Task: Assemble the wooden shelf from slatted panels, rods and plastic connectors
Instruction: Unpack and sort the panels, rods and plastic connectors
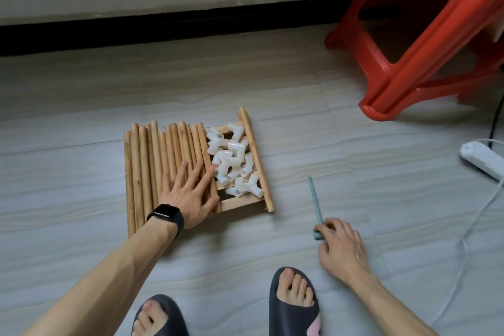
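Note:
A slatted wooden panel (240,203) lies flat on the floor. Several wooden rods (152,155) are lined up side by side on its left part. A heap of white plastic connectors (231,161) fills its right part. My left hand (191,194), with a black watch on the wrist, rests flat with spread fingers on the rods next to the connectors. My right hand (341,245) is on the floor to the right and pinches the near end of a thin teal tool (315,203) that lies on the floor.
A red plastic stool (414,43) stands at the back right. A white power strip (482,159) with its cable lies at the right edge. My two feet in dark slippers (294,305) are at the bottom. A wall with black skirting (163,24) runs behind.

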Available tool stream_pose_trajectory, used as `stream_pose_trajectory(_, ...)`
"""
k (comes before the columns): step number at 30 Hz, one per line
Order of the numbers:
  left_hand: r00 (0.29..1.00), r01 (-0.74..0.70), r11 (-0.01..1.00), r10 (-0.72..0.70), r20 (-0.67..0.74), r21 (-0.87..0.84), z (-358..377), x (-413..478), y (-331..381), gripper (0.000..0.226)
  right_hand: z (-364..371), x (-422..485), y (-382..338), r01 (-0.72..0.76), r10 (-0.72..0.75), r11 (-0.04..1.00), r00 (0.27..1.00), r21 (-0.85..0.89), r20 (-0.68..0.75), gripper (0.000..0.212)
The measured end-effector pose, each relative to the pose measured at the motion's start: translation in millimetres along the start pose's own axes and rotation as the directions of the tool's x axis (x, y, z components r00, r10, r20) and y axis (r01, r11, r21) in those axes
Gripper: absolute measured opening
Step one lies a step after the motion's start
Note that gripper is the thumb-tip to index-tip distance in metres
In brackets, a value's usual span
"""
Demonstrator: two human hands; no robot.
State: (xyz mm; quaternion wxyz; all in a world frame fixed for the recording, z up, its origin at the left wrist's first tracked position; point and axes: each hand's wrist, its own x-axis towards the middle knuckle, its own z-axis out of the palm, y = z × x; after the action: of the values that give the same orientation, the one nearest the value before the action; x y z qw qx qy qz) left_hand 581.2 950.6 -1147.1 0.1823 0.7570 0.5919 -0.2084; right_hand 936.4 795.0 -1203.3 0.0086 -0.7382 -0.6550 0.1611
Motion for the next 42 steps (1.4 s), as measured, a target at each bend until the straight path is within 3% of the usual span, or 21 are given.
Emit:
stream_pose_trajectory(4,1.0,0.022,0.999,-0.022,0.009,0.026,0,-3,2,0.071,-5,15,-15,-0.102,0.102,0.993,0.995,0.055,0.011,0.037)
stream_pose_trajectory(10,1.0,0.017,1.0,-0.017,0.01,0.022,0,-3,4,0.072,-11,35,-22,-0.17,0.166,0.985,0.966,0.005,0.197,0.047)
stream_pose_trajectory(14,1.0,-0.004,1.0,0.003,-0.014,-0.029,-13,-1,6,0.074,-23,48,-37,-0.214,0.209,0.976,0.97,0.03,0.123,0.035)
stream_pose_trajectory(17,0.991,-0.027,0.995,0.014,-0.132,-0.098,-38,9,3,0.075,-40,77,-70,-0.13,0.135,0.981,0.99,0.147,-0.031,0.031)
stream_pose_trajectory(21,0.988,-0.064,0.99,0.045,-0.145,-0.128,-73,30,-2,0.093,-73,131,-137,0.018,0.003,0.939,0.998,0.344,-0.061,0.048)
stream_pose_trajectory(25,0.995,-0.087,0.978,0.076,-0.066,-0.19,-82,48,3,0.118,-93,176,-185,0.121,-0.167,0.93,0.98,0.347,0.106,0.063)
stream_pose_trajectory(28,0.998,-0.068,0.964,0.062,-0.03,-0.259,-69,58,12,0.124,-90,197,-198,0.132,-0.206,0.955,0.94,0.267,0.271,0.06)
stream_pose_trajectory(36,0.983,-0.095,0.801,-0.018,-0.183,-0.592,-32,61,15,0.074,-78,206,-199,0.238,-0.271,0.957,0.938,0.167,0.215,0.039)
stream_pose_trajectory(42,0.981,-0.091,0.765,-0.042,-0.19,-0.638,-34,66,14,0.06,-76,213,-205,0.247,-0.254,0.967,0.94,0.055,0.228,0.037)
